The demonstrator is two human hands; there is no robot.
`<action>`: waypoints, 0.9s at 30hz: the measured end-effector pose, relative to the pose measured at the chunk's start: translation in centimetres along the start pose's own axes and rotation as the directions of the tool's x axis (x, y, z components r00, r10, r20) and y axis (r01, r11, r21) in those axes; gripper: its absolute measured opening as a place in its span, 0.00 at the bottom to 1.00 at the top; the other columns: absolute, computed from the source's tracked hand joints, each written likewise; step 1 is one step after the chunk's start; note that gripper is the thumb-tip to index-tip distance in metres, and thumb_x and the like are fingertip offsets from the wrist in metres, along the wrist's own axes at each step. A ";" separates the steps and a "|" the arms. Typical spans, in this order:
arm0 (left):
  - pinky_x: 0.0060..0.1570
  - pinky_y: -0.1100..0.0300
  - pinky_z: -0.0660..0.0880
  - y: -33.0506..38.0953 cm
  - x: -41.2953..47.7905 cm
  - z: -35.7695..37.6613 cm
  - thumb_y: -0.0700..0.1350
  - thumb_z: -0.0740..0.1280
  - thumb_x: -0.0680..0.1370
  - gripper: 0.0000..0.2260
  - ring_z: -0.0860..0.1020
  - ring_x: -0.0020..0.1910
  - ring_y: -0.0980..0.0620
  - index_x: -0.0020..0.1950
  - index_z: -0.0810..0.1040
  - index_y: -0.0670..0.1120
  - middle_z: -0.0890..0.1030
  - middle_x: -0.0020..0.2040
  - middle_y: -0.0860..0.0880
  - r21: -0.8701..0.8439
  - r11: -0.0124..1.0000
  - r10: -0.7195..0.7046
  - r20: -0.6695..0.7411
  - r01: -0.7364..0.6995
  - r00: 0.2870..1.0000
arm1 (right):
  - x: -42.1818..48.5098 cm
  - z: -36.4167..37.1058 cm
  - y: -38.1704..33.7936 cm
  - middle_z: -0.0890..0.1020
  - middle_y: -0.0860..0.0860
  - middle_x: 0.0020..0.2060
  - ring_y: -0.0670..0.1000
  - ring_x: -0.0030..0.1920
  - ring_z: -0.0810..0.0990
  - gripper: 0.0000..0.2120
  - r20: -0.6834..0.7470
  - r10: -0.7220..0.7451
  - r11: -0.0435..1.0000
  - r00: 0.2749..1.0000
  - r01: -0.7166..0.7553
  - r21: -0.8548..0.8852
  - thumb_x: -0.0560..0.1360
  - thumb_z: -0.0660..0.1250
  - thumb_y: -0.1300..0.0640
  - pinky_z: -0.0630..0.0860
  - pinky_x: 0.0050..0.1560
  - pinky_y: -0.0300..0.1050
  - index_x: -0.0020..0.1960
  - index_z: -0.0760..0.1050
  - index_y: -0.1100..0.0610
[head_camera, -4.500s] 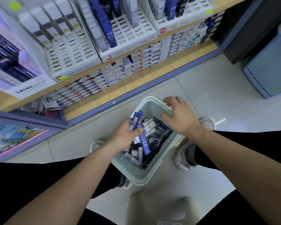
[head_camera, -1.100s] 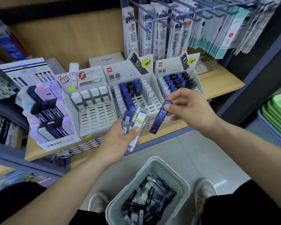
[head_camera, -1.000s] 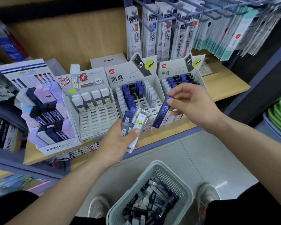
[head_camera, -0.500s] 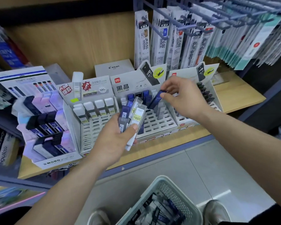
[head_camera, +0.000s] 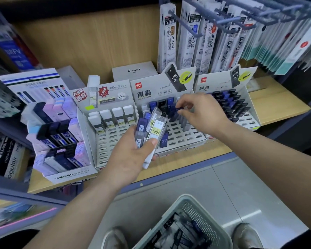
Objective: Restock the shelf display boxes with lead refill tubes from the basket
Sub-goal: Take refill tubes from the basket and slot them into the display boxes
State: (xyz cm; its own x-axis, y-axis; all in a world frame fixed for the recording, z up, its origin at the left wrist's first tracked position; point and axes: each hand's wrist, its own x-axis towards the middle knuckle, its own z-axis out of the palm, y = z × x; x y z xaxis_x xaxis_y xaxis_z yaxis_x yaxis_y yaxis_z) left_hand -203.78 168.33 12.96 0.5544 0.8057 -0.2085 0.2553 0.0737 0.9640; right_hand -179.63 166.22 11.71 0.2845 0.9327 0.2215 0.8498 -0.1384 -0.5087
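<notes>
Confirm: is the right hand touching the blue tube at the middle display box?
Touching. The head view shows the right hand with thumb and forefinger pinching the top end of the blue tube at the middle display box.

Bright, even light from above; shadows are soft. A white glare lies on the floor (head_camera: 232, 186). The wide lens bends the edges. The left side and the basket (head_camera: 202, 211) contents are blurred.

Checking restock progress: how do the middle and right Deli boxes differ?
The middle Deli box has mostly empty slots; the right Deli box holds more rows of black and blue tubes. The right hand pinches a blue tube at the middle box, not the right. Both have matching header cards.
</notes>
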 end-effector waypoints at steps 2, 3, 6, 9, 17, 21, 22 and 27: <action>0.37 0.55 0.80 0.0 -0.2 -0.1 0.45 0.66 0.81 0.06 0.83 0.37 0.53 0.57 0.75 0.53 0.84 0.46 0.50 -0.004 1.000 -0.007 -0.006 0.007 1.000 | 0.2 0.5 -0.1 0.82 0.46 0.46 0.48 0.47 0.77 0.05 -0.056 -0.039 0.999 0.998 0.037 -0.031 0.76 0.71 0.56 0.76 0.47 0.46 0.51 0.82 0.49; 0.37 0.55 0.80 -0.1 -0.3 -0.2 0.45 0.66 0.81 0.06 0.83 0.37 0.53 0.57 0.75 0.53 0.85 0.46 0.49 0.003 1.000 -0.008 -0.008 0.008 1.000 | 0.3 0.8 -0.2 0.81 0.47 0.47 0.50 0.50 0.77 0.05 -0.078 -0.068 0.996 0.995 0.063 -0.064 0.76 0.71 0.56 0.76 0.48 0.48 0.52 0.83 0.51; 0.36 0.55 0.80 -0.1 -0.4 -0.3 0.45 0.66 0.81 0.08 0.84 0.37 0.52 0.59 0.75 0.52 0.84 0.46 0.49 0.015 1.000 0.001 -0.019 -0.001 1.000 | 0.5 1.7 -0.3 0.80 0.49 0.50 0.56 0.54 0.76 0.07 -0.097 -0.080 0.990 0.992 0.067 -0.128 0.77 0.70 0.55 0.77 0.48 0.50 0.53 0.84 0.52; 0.32 0.61 0.78 -0.3 -0.3 -0.6 0.45 0.67 0.81 0.08 0.83 0.36 0.53 0.60 0.75 0.51 0.84 0.45 0.51 0.010 1.000 0.006 -0.053 -0.006 0.999 | 0.8 1.5 -0.6 0.78 0.50 0.51 0.56 0.56 0.75 0.07 -0.122 -0.032 0.990 0.992 0.014 -0.143 0.77 0.70 0.54 0.78 0.47 0.53 0.53 0.84 0.52; 0.34 0.58 0.80 0.7 -0.7 0.7 0.43 0.67 0.81 0.07 0.83 0.35 0.54 0.57 0.75 0.51 0.83 0.46 0.49 -0.099 0.995 0.012 -0.072 -0.019 0.997 | -5.2 -2.6 -6.8 0.85 0.53 0.42 0.50 0.38 0.83 0.06 0.236 0.257 0.729 0.937 -0.349 0.590 0.79 0.68 0.51 0.79 0.42 0.48 0.51 0.79 0.53; 0.37 0.58 0.80 1.1 -1.5 2.1 0.41 0.67 0.81 0.10 0.82 0.37 0.53 0.62 0.74 0.47 0.83 0.46 0.47 -0.070 0.995 0.075 -0.003 -0.075 0.997 | -7.9 -2.2 -8.7 0.84 0.55 0.41 0.54 0.37 0.85 0.17 0.337 0.341 0.554 0.878 -0.477 0.683 0.76 0.72 0.47 0.82 0.40 0.53 0.54 0.73 0.58; 0.36 0.58 0.80 1.1 -1.8 2.4 0.41 0.67 0.81 0.10 0.82 0.37 0.53 0.62 0.74 0.47 0.83 0.46 0.47 -0.068 0.994 0.082 0.028 -0.080 0.996 | -8.4 -2.2 -8.8 0.83 0.55 0.39 0.54 0.36 0.84 0.16 0.309 0.368 0.529 0.877 -0.471 0.705 0.75 0.73 0.48 0.82 0.38 0.52 0.52 0.72 0.59; 0.40 0.58 0.81 0.2 -2.8 3.5 0.41 0.67 0.81 0.11 0.84 0.43 0.48 0.63 0.74 0.46 0.83 0.49 0.45 -0.081 0.995 0.071 0.132 -0.061 0.989 | -10.2 -2.8 -8.1 0.85 0.58 0.37 0.56 0.35 0.85 0.10 0.238 0.420 0.552 0.876 -0.455 0.699 0.78 0.70 0.56 0.84 0.39 0.53 0.48 0.76 0.64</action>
State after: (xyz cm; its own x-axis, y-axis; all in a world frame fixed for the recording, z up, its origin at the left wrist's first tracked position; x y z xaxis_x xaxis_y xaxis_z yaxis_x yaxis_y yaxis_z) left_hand -202.55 164.04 13.21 0.6707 0.7245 -0.1590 0.1563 0.0715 0.9851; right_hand -188.16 156.86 15.90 0.5007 0.8377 -0.2179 0.0290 -0.2679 -0.9630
